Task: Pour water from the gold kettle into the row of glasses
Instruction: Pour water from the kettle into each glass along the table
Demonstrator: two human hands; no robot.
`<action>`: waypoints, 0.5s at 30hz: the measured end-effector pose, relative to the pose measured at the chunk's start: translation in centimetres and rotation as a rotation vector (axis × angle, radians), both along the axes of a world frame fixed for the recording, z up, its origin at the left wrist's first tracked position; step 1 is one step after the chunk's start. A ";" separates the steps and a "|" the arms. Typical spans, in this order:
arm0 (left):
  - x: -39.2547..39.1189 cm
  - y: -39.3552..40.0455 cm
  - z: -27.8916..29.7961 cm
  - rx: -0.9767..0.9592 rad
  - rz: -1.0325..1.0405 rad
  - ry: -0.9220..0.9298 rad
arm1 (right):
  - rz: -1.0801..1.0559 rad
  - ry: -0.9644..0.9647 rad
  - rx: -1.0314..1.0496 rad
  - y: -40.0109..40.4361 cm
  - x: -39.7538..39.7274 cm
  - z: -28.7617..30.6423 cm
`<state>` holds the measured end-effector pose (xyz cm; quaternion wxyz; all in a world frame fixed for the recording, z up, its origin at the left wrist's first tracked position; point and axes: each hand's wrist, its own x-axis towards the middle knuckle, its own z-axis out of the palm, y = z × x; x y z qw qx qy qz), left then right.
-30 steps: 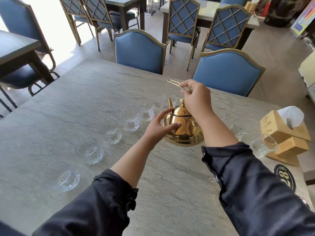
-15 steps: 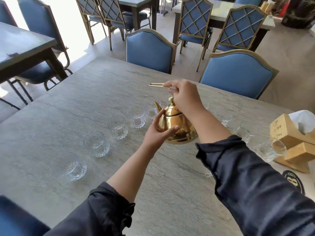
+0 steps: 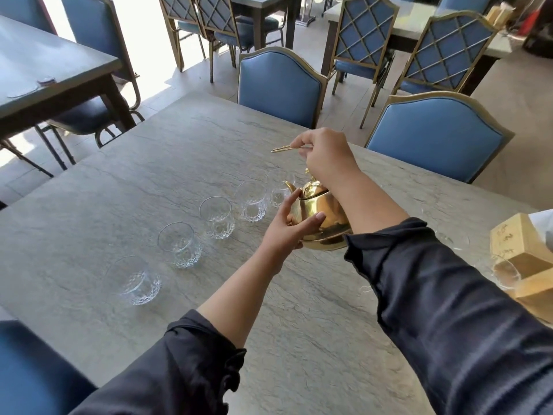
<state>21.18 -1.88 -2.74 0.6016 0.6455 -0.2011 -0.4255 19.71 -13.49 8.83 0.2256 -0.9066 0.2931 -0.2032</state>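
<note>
The gold kettle (image 3: 324, 217) hangs just above the grey stone table (image 3: 149, 181), spout pointing left toward the glasses. My right hand (image 3: 326, 157) grips its thin gold handle (image 3: 284, 149) from above. My left hand (image 3: 291, 226) cups the kettle's left side and base. A row of clear patterned glasses runs diagonally to the left: the nearest glass (image 3: 136, 280), a second (image 3: 179, 245), a third (image 3: 217, 217), then a glass (image 3: 251, 200) and one (image 3: 279, 190) by the spout. All look empty.
More glasses stand right of my right arm, one (image 3: 505, 271) against a wooden tissue box (image 3: 520, 244). Two blue padded chairs (image 3: 278, 85) (image 3: 437, 139) line the far edge. A dark table (image 3: 45, 70) stands to the left.
The kettle, held in both hands, has shifted a little left along the row toward the glasses near its spout. The view has swung leftward.
</note>
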 end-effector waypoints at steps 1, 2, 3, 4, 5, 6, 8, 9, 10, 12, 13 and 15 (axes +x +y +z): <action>0.0 0.0 0.0 0.002 0.003 0.003 | 0.000 0.003 0.002 0.0 0.0 0.0; 0.0 0.0 0.0 0.005 0.002 0.001 | 0.000 0.005 0.005 0.0 -0.1 0.0; 0.0 0.0 0.0 0.012 0.000 0.000 | -0.002 0.007 0.008 0.0 -0.1 0.0; 0.0 0.0 0.1 0.019 -0.004 -0.003 | -0.002 0.011 0.010 -0.1 -0.1 0.0; 0.0 0.1 0.1 0.024 -0.005 -0.005 | -0.003 0.017 0.010 -0.1 -0.1 0.0; -0.1 0.1 0.2 0.027 -0.006 -0.007 | -0.004 0.024 0.010 -0.1 -0.1 0.1; -0.2 0.1 0.3 0.032 -0.003 -0.006 | -0.009 0.038 0.013 -0.1 -0.1 0.1; -0.2 0.1 0.3 0.036 -0.001 -0.003 | -0.011 0.044 0.012 -0.1 -0.1 0.2; -0.1 0.0 0.3 0.038 0.001 0.000 | -0.014 0.049 0.011 -0.2 -0.1 0.2; -0.1 0.0 0.3 0.041 0.001 0.004 | -0.015 0.054 0.016 -0.2 0.0 0.3; 0.0 0.0 0.3 0.042 0.002 0.004 | -0.017 0.055 0.018 -0.2 0.0 0.3; 0.1 0.0 0.2 0.043 -0.001 0.006 | -0.019 0.061 0.020 -0.2 0.1 0.4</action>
